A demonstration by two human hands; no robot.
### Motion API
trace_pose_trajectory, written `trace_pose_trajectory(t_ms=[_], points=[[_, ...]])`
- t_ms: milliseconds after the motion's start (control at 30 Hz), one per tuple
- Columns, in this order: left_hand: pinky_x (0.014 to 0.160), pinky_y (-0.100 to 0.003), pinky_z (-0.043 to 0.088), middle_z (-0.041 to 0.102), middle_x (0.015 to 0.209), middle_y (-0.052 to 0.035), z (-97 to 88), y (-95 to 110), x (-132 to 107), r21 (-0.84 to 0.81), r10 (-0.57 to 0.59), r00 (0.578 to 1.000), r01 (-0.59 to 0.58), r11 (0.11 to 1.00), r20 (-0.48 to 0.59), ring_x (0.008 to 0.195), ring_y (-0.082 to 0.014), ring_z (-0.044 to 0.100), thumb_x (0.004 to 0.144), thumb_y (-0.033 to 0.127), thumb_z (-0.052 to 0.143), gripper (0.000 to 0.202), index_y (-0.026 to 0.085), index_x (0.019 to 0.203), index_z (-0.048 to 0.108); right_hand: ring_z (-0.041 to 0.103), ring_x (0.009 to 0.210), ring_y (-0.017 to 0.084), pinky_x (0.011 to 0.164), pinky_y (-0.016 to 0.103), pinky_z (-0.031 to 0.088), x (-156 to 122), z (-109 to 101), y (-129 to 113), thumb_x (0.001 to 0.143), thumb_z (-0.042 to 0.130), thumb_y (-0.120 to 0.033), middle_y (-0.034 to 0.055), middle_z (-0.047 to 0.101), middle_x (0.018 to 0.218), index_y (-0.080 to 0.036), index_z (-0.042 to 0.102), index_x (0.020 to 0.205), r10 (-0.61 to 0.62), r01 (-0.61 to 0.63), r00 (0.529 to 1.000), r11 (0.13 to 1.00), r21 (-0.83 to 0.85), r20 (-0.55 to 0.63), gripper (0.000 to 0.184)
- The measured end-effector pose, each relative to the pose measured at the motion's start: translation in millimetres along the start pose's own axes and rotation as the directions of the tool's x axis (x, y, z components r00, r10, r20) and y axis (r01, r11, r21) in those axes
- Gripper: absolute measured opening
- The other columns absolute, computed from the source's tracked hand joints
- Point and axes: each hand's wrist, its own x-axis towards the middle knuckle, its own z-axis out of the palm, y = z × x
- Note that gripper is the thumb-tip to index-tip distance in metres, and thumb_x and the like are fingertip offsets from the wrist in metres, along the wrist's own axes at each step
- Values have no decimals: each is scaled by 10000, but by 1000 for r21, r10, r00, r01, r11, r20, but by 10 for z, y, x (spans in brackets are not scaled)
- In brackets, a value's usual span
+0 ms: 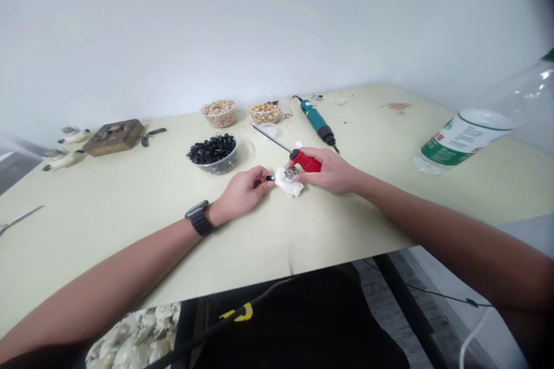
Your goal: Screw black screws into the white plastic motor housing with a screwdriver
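My left hand [243,191] is closed in a pinch on a small black part [270,177] that touches the left side of a white plastic piece [291,184] lying on the pale table [142,202]. My right hand [332,171] is wrapped round the red handle of a screwdriver [304,160], whose metal shaft points up and to the left. The same hand rests against the white piece, which has a round metal insert on top. A dark watch sits on my left wrist.
A bowl of black parts [213,151] stands behind my left hand. Two tubs of tan and brass bits [219,112] [265,112] lie further back, beside a teal electric driver [319,123]. A clear bottle [476,132] lies at the right. A metal block [113,136] sits at the far left.
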Motion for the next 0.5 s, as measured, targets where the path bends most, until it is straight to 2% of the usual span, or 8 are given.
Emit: trace_pose_trajectory(t_ms=[200, 500], points=[[650, -292, 402, 718, 803, -28, -8, -18, 6, -29, 5, 1000, -5, 1000, 12, 698, -172, 580, 998, 477, 615, 297, 182, 1004, 646, 696, 954, 262, 862, 383, 555, -8, 9, -13, 835, 810, -350, 71, 773, 1076, -200, 771, 1095, -6, 6, 1000, 1000, 4, -7, 302], [695, -312, 423, 734, 809, -29, -7, -4, -2, 43, 26, 1000, -26, 999, 2, 710, -185, 613, 1031, 430, 547, 249, 194, 996, 622, 690, 987, 257, 890, 382, 530, -27, 4, -13, 870, 801, -353, 49, 765, 1098, -230, 773, 1132, -15, 15, 1000, 1000, -19, 13, 291]])
